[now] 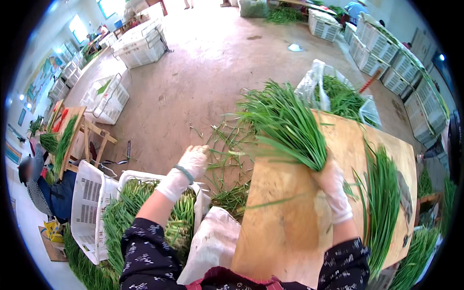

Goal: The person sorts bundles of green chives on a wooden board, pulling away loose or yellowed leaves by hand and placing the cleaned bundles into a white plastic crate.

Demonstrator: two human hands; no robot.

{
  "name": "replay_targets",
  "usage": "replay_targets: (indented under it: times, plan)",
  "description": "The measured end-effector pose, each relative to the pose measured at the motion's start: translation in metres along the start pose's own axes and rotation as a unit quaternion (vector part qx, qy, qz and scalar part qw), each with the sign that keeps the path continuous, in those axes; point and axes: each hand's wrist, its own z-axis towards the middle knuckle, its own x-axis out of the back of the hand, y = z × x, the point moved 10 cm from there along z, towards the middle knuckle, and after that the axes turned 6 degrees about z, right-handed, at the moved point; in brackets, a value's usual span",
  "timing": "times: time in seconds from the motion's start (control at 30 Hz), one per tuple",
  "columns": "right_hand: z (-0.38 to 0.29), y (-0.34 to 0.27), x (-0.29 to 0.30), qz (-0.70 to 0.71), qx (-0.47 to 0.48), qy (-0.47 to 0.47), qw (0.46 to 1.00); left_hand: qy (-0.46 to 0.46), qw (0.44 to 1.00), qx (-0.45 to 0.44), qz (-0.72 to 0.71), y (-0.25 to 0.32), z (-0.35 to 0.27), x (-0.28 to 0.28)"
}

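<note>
My right hand [330,181], in a thin clear glove, grips a bunch of long green leaves [290,127], probably garlic chives, by its narrow end. The blades fan out past the far left edge of the wooden board [282,217] and look blurred on one side. My left hand [192,163], gloved and banded at the wrist, hangs over the floor left of the board. Its fingers are bent; whether a stray blade is between them is unclear. Another sheaf of leaves [384,206] lies along the board's right side, beside a dark grey strip [403,192].
A white plastic crate [159,175] full of bundled greens stands below my left arm. Loose trimmings [232,137] litter the floor. Beyond the board is a clear plastic bag [317,78] of greens. A co-worker [38,185] sits at the left. Stacked crates [373,54] line the right.
</note>
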Motion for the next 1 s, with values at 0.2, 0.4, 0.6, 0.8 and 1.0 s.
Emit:
replay_targets:
  times: [0.2, 0.4, 0.6, 0.8, 1.0]
  plan:
    - [-0.057, 0.022, 0.004, -0.009, -0.068, -0.049, 0.996, 0.234, 0.958, -0.123, 0.110, 0.083, -0.155, 0.181]
    - [-0.143, 0.038, 0.053, -0.030, -0.038, -0.042, 0.998, 0.295, 0.920, -0.220, 0.138, 0.182, -0.275, 0.268]
    - [-0.236, 0.025, 0.128, 0.174, 0.125, 0.045, 0.976, 0.265, 0.916, -0.282, 0.109, 0.247, -0.295, 0.203]
    - [-0.312, 0.007, 0.044, 0.056, 0.111, -0.166, 0.978, 0.150, 0.959, -0.241, -0.006, 0.256, -0.259, 0.066]
    - [-0.319, -0.009, -0.017, -0.066, 0.162, -0.128, 0.976, 0.155, 0.956, -0.228, -0.100, 0.255, -0.258, 0.061]
